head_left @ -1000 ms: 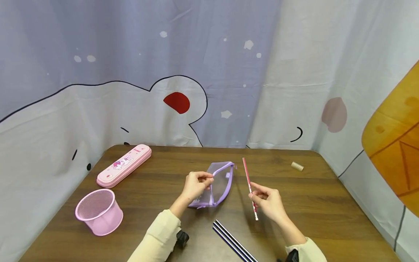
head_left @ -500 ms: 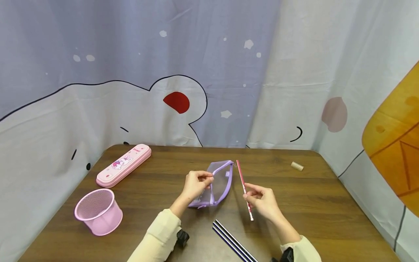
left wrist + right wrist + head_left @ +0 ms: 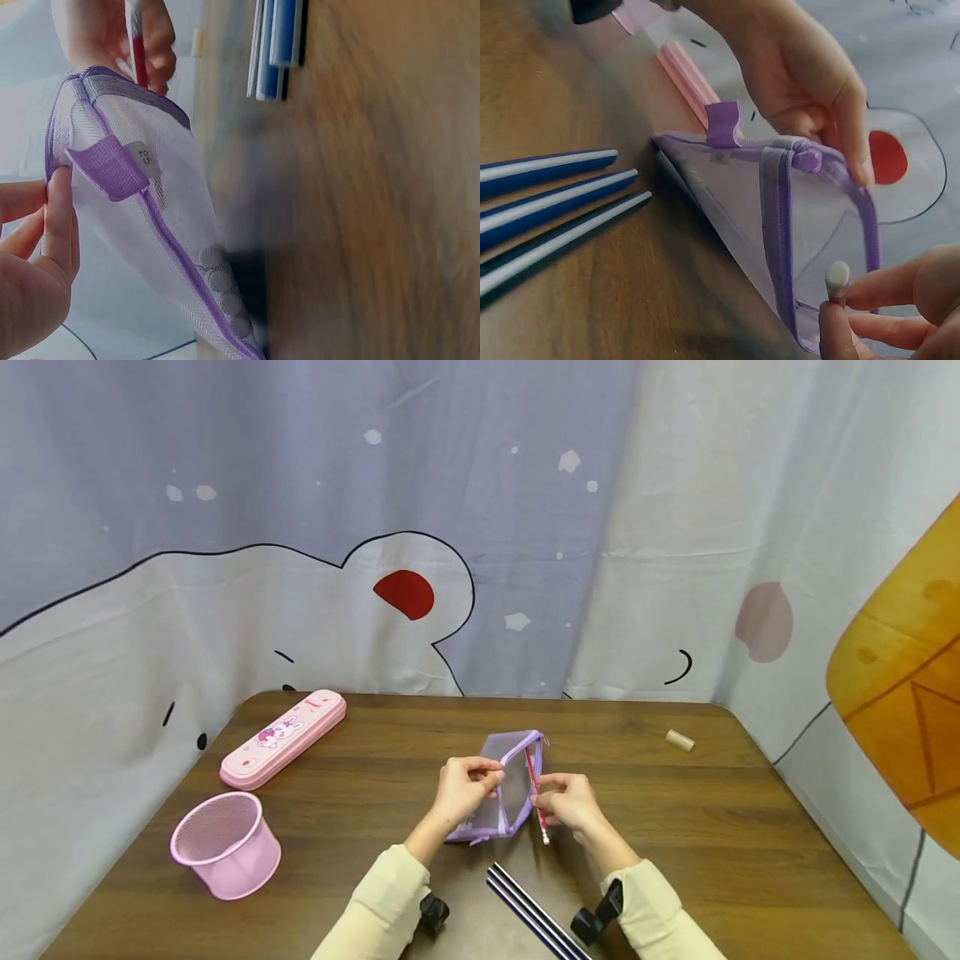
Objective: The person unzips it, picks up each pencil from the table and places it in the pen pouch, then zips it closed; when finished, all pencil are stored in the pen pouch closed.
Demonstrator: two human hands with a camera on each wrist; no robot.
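Note:
My left hand [image 3: 467, 787] pinches the purple-trimmed rim of a see-through mesh zip pouch [image 3: 513, 789], whose mouth gapes to the right. In the left wrist view a purple fabric tab [image 3: 112, 169] sticks out from the side of the pouch [image 3: 161, 217]. Between thumb and fingers my right hand [image 3: 572, 806] holds a red pencil [image 3: 542, 821] with a white eraser end. The pencil's far part lies inside the pouch mouth, and its eraser end [image 3: 838, 274] points back toward me in the right wrist view.
Several dark blue and white striped pencils [image 3: 534, 910] lie on the wooden table [image 3: 750, 860] at the front. A pink mesh cup [image 3: 243, 860] and a pink pencil case [image 3: 285, 739] stand at left. A small beige cylinder [image 3: 680, 740] lies at back right.
My right hand has moved left with the red pencil, bringing its far end from beside the pouch into the mouth. My left hand and the pouch have shifted slightly right.

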